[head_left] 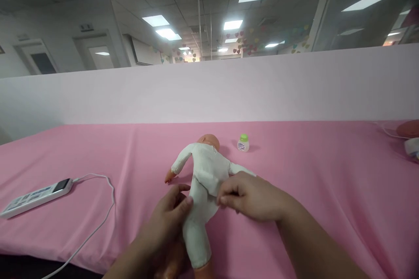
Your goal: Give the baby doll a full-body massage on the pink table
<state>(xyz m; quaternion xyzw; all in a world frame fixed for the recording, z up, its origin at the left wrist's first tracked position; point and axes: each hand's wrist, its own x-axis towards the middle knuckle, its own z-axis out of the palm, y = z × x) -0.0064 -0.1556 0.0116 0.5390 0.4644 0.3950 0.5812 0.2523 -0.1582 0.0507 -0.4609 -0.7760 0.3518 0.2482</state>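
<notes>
A baby doll (pixel 209 168) with a white cloth body lies on the pink-covered table, its head away from me and its legs toward me. One arm stretches out to each side. My left hand (pixel 173 211) is closed against the doll's thigh on the left, thumb on top of the white cloth. At the hip on the right, my right hand (pixel 250 196) is curled with its fingertips pinched on the doll's white cloth. That hand hides part of the doll's side and leg. Beyond the doll's right-hand arm stands a small clear bottle (pixel 242 144) with a green cap.
A white power strip (pixel 37 198) lies on the left of the pink cloth (pixel 314 157), its cord curving toward the front edge. At the far right edge are a skin-coloured object (pixel 408 128) and a white item (pixel 412 147). A low white wall (pixel 209 91) borders the back.
</notes>
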